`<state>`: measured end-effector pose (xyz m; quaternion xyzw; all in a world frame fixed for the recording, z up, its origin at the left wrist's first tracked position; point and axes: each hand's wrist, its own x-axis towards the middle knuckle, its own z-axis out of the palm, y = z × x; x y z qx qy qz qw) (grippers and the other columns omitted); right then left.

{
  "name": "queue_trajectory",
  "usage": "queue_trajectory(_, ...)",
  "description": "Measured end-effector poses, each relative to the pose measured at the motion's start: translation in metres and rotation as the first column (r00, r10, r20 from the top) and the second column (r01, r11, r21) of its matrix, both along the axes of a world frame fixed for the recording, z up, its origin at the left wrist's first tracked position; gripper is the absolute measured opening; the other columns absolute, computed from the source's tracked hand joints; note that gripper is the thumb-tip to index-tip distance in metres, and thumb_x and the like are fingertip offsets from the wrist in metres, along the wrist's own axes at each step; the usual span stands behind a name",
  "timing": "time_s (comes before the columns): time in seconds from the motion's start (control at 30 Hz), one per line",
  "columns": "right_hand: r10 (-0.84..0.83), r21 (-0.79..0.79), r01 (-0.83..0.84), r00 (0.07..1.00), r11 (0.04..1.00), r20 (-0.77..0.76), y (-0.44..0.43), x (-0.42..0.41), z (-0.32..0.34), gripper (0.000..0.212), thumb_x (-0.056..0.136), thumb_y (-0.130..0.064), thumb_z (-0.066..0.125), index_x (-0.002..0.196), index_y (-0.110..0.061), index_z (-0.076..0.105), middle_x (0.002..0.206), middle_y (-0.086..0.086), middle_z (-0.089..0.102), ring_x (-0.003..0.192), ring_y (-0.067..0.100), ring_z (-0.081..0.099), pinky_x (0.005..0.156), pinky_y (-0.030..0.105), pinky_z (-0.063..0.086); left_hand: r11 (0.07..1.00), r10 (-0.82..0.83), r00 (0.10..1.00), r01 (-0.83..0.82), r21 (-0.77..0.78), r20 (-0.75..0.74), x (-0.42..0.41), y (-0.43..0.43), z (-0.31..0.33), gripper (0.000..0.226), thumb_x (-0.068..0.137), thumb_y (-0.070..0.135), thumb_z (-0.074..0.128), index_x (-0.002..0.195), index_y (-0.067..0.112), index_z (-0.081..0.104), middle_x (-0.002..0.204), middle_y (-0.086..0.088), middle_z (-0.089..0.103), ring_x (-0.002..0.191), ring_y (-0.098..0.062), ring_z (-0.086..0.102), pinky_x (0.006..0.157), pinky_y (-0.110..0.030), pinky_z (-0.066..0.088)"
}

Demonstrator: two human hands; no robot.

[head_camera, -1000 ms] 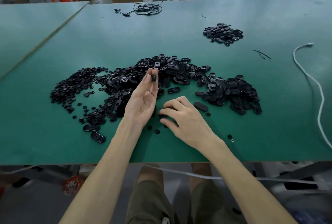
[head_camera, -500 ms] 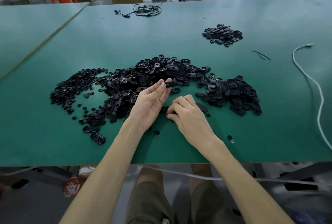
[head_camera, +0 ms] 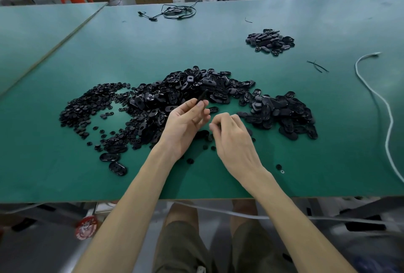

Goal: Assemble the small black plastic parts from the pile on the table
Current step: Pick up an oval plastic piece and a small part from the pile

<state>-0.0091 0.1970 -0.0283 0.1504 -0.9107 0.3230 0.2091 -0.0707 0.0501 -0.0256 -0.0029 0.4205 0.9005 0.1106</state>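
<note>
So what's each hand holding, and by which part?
Left hand pinches a black plastic part by its near end, thumb against fingertips. Right hand has curled fingers; whether it holds anything cannot be told.

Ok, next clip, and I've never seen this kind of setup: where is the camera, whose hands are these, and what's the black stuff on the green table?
There is no machine here: a person wears one wide-angle camera on the head, so the single picture looks forward and down at their own bare arms. The left hand pinches a black plastic part, seen edge-on, between thumb and fingers. The right hand has its fingers curled close beside it; whether it holds a small piece is hidden. On the green table lies a big pile of black parts, small round pieces at its left, and a smaller pile farther off. A white cable runs along the right.
</note>
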Motion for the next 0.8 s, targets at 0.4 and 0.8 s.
queue_trajectory(0.4,-0.033,-0.370,0.085,0.989,0.925,0.145,0.013,-0.012,-0.006,0.011,0.099,-0.015,0.068,0.099,-0.022,0.060,0.089,-0.011,0.064,0.086,0.011,0.060,0.075,0.021,0.046,0.988,-0.035,0.999,0.029,-0.152,-0.036,0.000,0.002,0.000,0.010,0.085,0.011,0.075,0.092,0.012,0.067,0.080,0.000,0.067,0.074,-0.012,0.066,0.078,-0.026,0.058)
queue_trajectory(0.8,0.042,-0.608,0.095,0.977,0.789,0.207,0.024,-0.017,-0.007,0.015,0.096,-0.010,0.072,0.103,-0.023,0.076,0.094,-0.010,0.079,0.098,0.012,0.075,0.094,0.045,0.058,0.970,-0.069,0.991,0.039,-0.241,-0.117,0.001,0.001,-0.007,0.016,0.096,0.002,0.068,0.111,0.006,0.073,0.098,-0.008,0.075,0.080,-0.014,0.068,0.079,-0.023,0.057)
